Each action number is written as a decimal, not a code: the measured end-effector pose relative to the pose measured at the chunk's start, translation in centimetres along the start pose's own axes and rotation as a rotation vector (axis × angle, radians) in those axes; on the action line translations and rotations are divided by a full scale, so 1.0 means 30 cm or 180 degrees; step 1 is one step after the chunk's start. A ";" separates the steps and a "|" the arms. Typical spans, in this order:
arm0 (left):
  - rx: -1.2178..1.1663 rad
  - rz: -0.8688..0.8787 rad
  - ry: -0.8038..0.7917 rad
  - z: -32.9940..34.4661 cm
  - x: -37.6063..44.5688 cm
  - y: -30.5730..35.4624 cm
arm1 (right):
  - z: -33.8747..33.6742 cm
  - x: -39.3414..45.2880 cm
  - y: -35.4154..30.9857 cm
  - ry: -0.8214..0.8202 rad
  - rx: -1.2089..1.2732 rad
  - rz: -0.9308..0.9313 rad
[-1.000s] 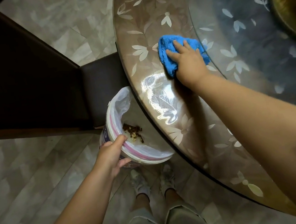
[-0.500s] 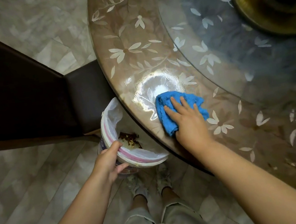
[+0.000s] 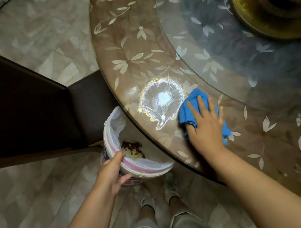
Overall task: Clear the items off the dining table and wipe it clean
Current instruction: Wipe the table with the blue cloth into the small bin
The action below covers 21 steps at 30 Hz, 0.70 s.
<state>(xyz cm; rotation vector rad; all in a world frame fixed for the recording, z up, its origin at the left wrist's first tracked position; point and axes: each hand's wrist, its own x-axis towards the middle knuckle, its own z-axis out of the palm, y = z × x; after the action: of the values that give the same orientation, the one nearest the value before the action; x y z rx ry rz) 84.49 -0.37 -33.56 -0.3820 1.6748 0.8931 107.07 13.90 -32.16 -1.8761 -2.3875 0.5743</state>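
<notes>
We press the blue cloth (image 3: 201, 114) flat under our open right hand (image 3: 205, 124) on the table (image 3: 133, 37), just beside the lined bin (image 3: 132, 156), whose rim our left hand (image 3: 110, 172) grips below the table edge.

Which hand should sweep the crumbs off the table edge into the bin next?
Right. The right hand already lies flat on the blue cloth on the table, near its edge. The left hand grips the bin rim, holding it below that edge.
</notes>
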 end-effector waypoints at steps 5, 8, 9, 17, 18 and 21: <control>-0.0091 -0.0005 -0.0031 -0.008 -0.002 0.011 | 0.054 0.113 -0.166 0.0164 0.0241 0.0483; -0.0081 0.0002 -0.0065 -0.017 -0.001 0.021 | 0.077 0.233 -0.294 0.0236 0.0406 0.0382; -0.0092 0.0001 -0.0068 -0.018 -0.003 0.024 | 0.085 0.278 -0.330 0.0224 0.0456 0.0268; -0.0225 0.0053 -0.0079 -0.071 0.029 0.094 | 0.104 0.575 -0.488 0.0444 0.0613 0.0174; -0.0250 0.0070 -0.0071 -0.071 0.033 0.108 | 0.101 0.599 -0.501 0.0506 0.0623 0.0287; -0.0300 0.0074 -0.0040 -0.069 0.041 0.131 | 0.076 0.710 -0.543 0.0582 0.0766 0.0485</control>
<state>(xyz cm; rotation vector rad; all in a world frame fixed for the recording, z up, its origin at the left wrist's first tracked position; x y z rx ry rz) 80.11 0.97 -33.15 -0.4207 1.6325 0.9923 85.77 30.32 -33.06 -1.9221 -1.9797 0.6373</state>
